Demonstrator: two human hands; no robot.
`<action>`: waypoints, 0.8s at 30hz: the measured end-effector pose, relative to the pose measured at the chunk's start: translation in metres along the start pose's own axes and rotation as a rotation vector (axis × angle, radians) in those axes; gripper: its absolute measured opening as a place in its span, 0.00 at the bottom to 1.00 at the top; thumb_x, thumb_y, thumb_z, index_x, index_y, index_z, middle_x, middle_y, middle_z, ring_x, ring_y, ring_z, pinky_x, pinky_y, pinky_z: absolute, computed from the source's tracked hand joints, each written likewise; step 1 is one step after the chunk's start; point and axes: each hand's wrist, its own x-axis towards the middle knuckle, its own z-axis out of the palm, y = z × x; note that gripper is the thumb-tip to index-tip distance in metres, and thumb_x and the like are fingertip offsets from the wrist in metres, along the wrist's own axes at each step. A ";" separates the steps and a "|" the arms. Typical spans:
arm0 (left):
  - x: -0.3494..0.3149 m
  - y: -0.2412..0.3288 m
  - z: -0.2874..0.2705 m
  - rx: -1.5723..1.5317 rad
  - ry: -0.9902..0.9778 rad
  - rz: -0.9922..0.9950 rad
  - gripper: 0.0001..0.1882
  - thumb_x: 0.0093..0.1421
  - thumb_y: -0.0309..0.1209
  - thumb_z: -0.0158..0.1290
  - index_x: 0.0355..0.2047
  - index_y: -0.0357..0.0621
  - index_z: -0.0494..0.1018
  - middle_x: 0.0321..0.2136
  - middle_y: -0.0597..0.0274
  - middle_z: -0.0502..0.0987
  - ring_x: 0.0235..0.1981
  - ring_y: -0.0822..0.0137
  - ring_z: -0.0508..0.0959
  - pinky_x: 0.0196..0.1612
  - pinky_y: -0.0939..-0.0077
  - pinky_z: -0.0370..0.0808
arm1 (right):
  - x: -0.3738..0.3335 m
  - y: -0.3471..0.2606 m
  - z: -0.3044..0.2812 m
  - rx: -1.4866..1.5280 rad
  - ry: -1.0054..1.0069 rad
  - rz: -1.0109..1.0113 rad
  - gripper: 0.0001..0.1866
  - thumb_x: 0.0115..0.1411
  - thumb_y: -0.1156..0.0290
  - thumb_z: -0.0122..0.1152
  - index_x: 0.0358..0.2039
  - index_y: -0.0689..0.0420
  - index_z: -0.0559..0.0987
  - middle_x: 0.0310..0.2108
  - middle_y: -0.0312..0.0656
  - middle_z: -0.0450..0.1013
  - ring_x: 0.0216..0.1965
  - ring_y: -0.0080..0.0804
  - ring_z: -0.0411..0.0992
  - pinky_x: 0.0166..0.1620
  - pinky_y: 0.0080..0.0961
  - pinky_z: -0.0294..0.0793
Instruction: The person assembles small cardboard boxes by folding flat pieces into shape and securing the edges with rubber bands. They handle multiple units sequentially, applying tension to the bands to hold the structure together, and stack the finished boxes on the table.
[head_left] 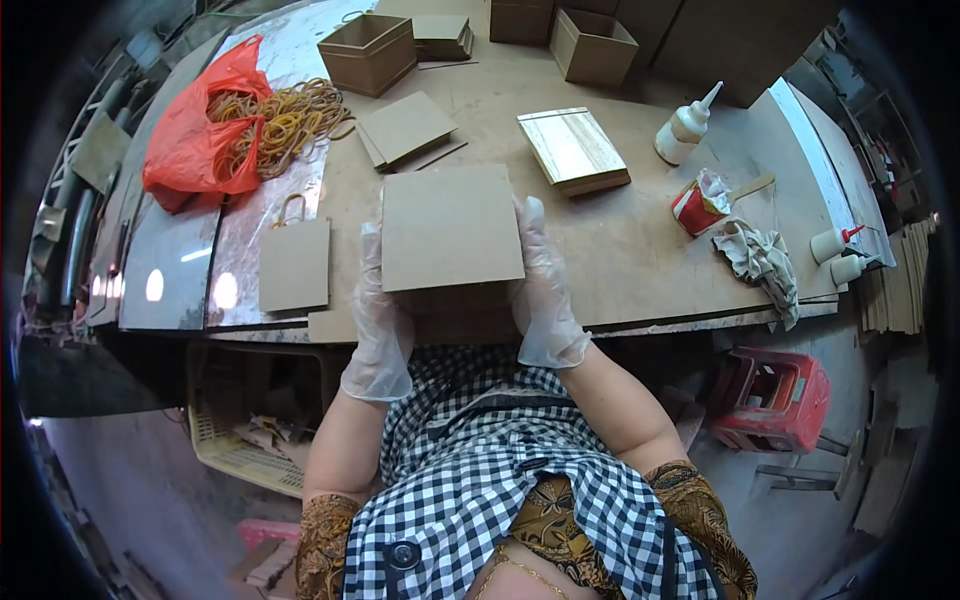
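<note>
Brown box [453, 228] at table's [640, 275] 6 o'clock edge, held between left hand [379, 315] and right hand [545, 285]; fingers fairly straight on opposite sides, likely for even support. Squeeze bottle [682, 134] at 2, rubber bands [300, 115] at 10, probably for reach.

Head view: from head height, left camera of a worn side-by-side pair, upright, unmirrored.
Facing: steeply down and forward, past the checkered apron [450, 480] at lower centre, onto the table [630, 250] across the upper half.
Nearness: close over the apron, within arm's reach of the square board [452, 228] near frame centre.
Rim: fisheye, bowing straight edges, black at corners.
</note>
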 end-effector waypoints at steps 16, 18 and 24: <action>-0.022 -0.017 0.030 0.074 0.104 0.091 0.30 0.72 0.52 0.43 0.63 0.44 0.66 0.53 0.65 0.75 0.55 0.69 0.74 0.61 0.71 0.70 | -0.006 -0.013 -0.007 -0.249 -0.208 -0.144 0.50 0.62 0.26 0.45 0.66 0.59 0.61 0.61 0.40 0.65 0.61 0.27 0.65 0.63 0.28 0.67; -0.022 -0.017 0.031 0.072 0.114 0.081 0.29 0.73 0.52 0.43 0.63 0.44 0.66 0.53 0.65 0.76 0.55 0.69 0.74 0.61 0.70 0.70 | -0.005 -0.013 -0.009 -0.259 -0.194 -0.110 0.52 0.59 0.24 0.46 0.66 0.59 0.61 0.61 0.40 0.65 0.61 0.27 0.65 0.63 0.29 0.67; -0.017 -0.021 0.011 0.084 0.079 0.074 0.28 0.74 0.50 0.41 0.64 0.44 0.65 0.56 0.64 0.74 0.56 0.68 0.74 0.62 0.70 0.69 | 0.001 -0.010 -0.010 -0.166 -0.134 -0.021 0.39 0.68 0.36 0.45 0.63 0.57 0.65 0.57 0.38 0.69 0.59 0.27 0.67 0.62 0.28 0.67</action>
